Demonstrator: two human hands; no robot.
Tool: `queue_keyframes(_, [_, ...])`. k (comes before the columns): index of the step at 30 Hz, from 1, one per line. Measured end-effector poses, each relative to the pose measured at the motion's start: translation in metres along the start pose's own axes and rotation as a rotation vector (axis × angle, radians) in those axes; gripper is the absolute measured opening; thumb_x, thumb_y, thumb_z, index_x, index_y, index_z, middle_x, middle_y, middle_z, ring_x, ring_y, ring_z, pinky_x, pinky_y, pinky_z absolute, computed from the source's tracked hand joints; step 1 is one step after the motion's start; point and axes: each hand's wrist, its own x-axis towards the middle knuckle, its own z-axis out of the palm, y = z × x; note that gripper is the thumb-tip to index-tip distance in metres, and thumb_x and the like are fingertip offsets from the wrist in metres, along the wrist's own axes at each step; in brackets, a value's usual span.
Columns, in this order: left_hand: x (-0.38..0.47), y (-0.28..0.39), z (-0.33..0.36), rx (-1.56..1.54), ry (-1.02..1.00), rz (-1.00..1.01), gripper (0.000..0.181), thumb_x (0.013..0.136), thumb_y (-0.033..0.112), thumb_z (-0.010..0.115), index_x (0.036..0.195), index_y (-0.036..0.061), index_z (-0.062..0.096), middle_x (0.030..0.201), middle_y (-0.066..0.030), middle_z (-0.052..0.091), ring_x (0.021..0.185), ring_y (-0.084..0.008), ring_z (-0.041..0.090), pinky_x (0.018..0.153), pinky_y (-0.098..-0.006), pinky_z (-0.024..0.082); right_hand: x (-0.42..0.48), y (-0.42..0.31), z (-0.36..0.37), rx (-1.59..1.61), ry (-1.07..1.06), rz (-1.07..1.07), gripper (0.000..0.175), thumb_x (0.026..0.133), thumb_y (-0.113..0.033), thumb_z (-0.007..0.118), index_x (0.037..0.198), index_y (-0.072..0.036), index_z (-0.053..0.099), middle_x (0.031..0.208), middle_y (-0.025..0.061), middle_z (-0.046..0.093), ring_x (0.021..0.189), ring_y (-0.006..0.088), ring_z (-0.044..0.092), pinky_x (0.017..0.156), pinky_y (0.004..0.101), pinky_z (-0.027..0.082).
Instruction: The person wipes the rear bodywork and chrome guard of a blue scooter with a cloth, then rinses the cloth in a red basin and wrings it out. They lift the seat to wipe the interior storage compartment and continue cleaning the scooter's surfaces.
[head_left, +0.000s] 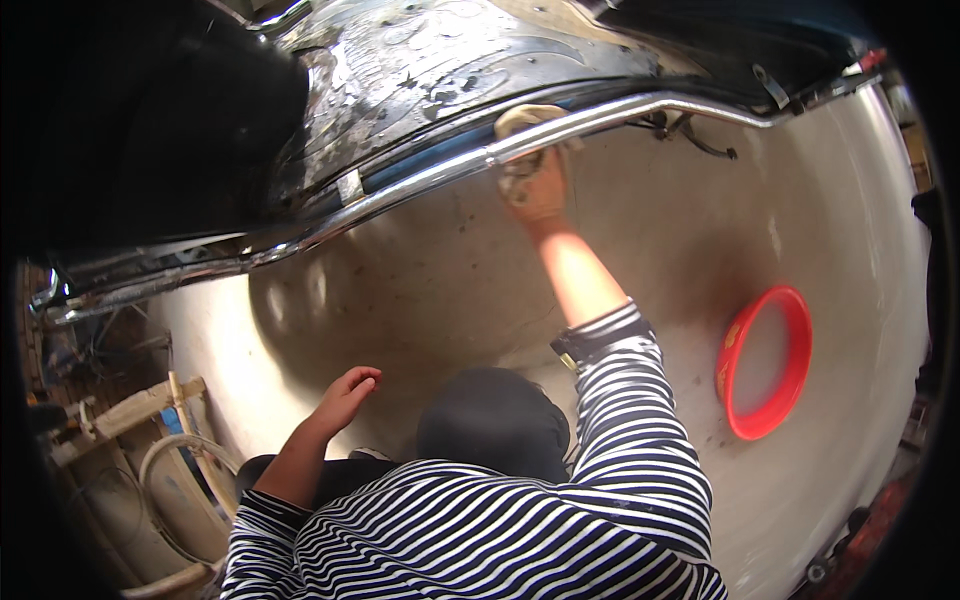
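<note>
My right hand (536, 184) reaches up to a chrome side rail (442, 171) of what looks like a scooter or similar vehicle, and presses a damp, dirty cloth (531, 118) around the rail. Part of the cloth shows above the rail, beside the blue edge under the footboard. The wet, embossed footboard (450, 52) lies just behind the rail. My left hand (352, 397) is held low over my left leg, its fingers slightly curled with nothing in them.
On the concrete floor at right stands a red plastic basin (801, 367) of cloudy water. A wooden frame (124, 412) and a coiled hose (150, 457) are at lower left. A small metal pedal or stand (705, 142) juts out beneath the vehicle.
</note>
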Motion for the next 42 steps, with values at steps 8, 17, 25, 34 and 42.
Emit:
queue_keyframes(8, [-0.015, 0.003, -0.008, 0.035, -0.037, 0.066, 0.027, 0.096, 0.018, 0.052, 0.117, 0.0031, 0.057, 0.109, -0.0038, 0.061, 0.102, -0.0122, 0.056, 0.091, -0.0278, 0.044, -0.018, -0.026, 0.028, -0.251, -0.009, -0.370, 0.049, 0.073, -0.025, 0.070, 0.116, -0.008, 0.053, 0.100, 0.0115, 0.058, 0.098, 0.0318, 0.056, 0.089, 0.0454, 0.044])
queue_keyframes(17, [-0.021, 0.051, -0.047, -0.098, -0.096, 0.285, 0.027, 0.097, 0.019, 0.046, 0.118, 0.0044, 0.056, 0.113, -0.0054, 0.060, 0.105, -0.0155, 0.056, 0.095, -0.0311, 0.043, -0.019, -0.042, -0.058, -0.041, 0.082, -0.149, 0.030, 0.075, -0.019, 0.067, 0.101, -0.007, 0.059, 0.096, 0.0123, 0.060, 0.091, 0.0312, 0.058, 0.086, 0.0423, 0.045])
queue_keyframes(25, [-0.028, 0.079, -0.072, -0.278, 0.017, 0.331, 0.032, 0.098, 0.027, 0.044, 0.121, 0.0076, 0.056, 0.115, -0.0022, 0.060, 0.107, -0.0125, 0.055, 0.095, -0.0285, 0.041, 0.136, -0.024, -0.132, -0.719, -0.029, -0.134, 0.023, 0.077, -0.021, 0.064, 0.089, -0.002, 0.066, 0.093, 0.0202, 0.066, 0.090, 0.0368, 0.063, 0.079, 0.0451, 0.050])
queue_keyframes(34, [-0.032, 0.099, -0.069, -0.283, 0.009, 0.346, 0.031, 0.098, 0.025, 0.044, 0.120, 0.0077, 0.057, 0.114, -0.0017, 0.060, 0.106, -0.0122, 0.055, 0.094, -0.0277, 0.041, 0.101, -0.051, -0.109, -1.145, 0.003, -0.316, 0.026, 0.082, -0.022, 0.058, 0.077, 0.000, 0.070, 0.088, 0.0232, 0.065, 0.088, 0.0364, 0.062, 0.079, 0.0453, 0.049])
queue_keyframes(42, [-0.022, 0.095, -0.071, -0.289, -0.010, 0.358, 0.030, 0.097, 0.025, 0.044, 0.118, 0.0068, 0.058, 0.112, -0.0024, 0.061, 0.104, -0.0122, 0.055, 0.092, -0.0282, 0.042, 0.067, -0.130, -0.037, -0.905, -0.361, -0.360, 0.022, 0.072, -0.019, 0.054, 0.060, -0.003, 0.061, 0.067, 0.0159, 0.062, 0.068, 0.0324, 0.059, 0.068, 0.0453, 0.048])
